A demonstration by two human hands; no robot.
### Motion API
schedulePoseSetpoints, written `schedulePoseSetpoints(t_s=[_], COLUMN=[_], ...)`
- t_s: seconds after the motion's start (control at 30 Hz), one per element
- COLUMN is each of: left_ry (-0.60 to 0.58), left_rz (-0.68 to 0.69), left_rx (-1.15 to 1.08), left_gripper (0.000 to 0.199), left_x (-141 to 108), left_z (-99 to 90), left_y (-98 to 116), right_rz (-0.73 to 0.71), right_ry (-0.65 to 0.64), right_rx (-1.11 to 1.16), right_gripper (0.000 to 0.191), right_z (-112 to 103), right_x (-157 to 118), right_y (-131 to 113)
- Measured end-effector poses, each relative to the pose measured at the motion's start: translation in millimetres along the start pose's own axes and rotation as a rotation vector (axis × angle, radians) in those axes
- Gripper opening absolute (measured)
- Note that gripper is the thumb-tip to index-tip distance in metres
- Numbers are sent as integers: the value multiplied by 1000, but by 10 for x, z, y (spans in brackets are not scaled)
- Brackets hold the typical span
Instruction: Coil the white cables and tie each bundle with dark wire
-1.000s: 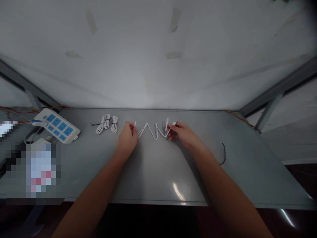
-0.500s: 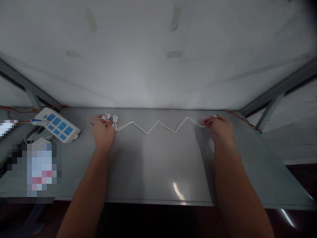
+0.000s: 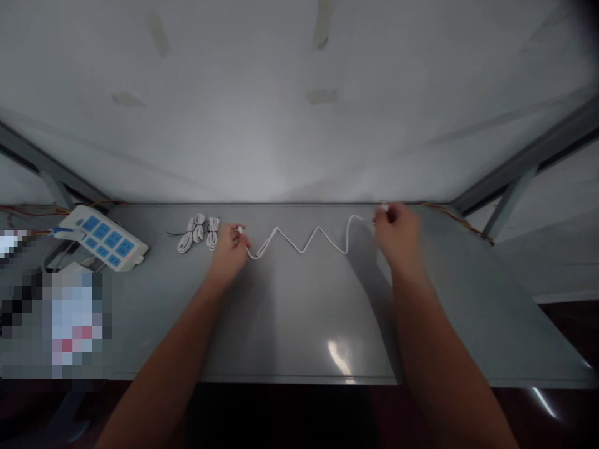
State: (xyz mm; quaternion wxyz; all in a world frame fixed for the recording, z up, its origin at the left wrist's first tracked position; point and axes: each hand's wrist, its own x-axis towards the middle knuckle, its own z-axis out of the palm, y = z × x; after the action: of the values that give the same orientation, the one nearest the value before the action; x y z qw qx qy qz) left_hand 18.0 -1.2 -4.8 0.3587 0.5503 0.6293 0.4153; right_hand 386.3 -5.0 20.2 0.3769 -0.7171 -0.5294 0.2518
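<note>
A thin white cable [image 3: 301, 251] runs in zigzag bends across the grey tabletop between my hands. My left hand [image 3: 230, 251] is closed on its left end, where a small white connector shows at the fingertips. At the other end, my right hand [image 3: 397, 234] pinches the cable by a small white tip, raised a little above the table. Just left of my left hand lie bundled white cables [image 3: 191, 234], bound with dark ties; dark thin ends stick out to their left.
A white power strip [image 3: 103, 238] with blue sockets lies at the left with a plug in it. Near it, a blurred-out patch [image 3: 72, 324] covers something. The grey tabletop [image 3: 299, 324] meets a pale wall with tape pieces, and metal braces [image 3: 508, 202] flank it.
My left hand has moved right, off the bundled cables, to the cable's left end. My right hand has shifted slightly left and up, and the cable spans a shorter width.
</note>
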Motion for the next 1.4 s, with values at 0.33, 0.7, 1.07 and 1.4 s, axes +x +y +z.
schedulePoseSetpoints(t_s=[0.33,0.7,1.07,1.4], left_ry=[-220,-265,-255,-328], left_rz=[22,-6,36,243], left_rx=[105,198,226,232], left_gripper=[26,27,13,20], left_x=[-232,-244,-267,-294], left_z=[265,276,271,319], left_y=[79,135,177,135], right_rz=[-451,-469,-381,-395], right_ry=[-384,-399,-373,-347], right_rx=[-323,-321,-338,-319], right_gripper=[23,27,15,17], right_z=[779,991,1062,1114], right_x=[-580,-622,-651,-678], right_y=[-545,-577,-588,-567])
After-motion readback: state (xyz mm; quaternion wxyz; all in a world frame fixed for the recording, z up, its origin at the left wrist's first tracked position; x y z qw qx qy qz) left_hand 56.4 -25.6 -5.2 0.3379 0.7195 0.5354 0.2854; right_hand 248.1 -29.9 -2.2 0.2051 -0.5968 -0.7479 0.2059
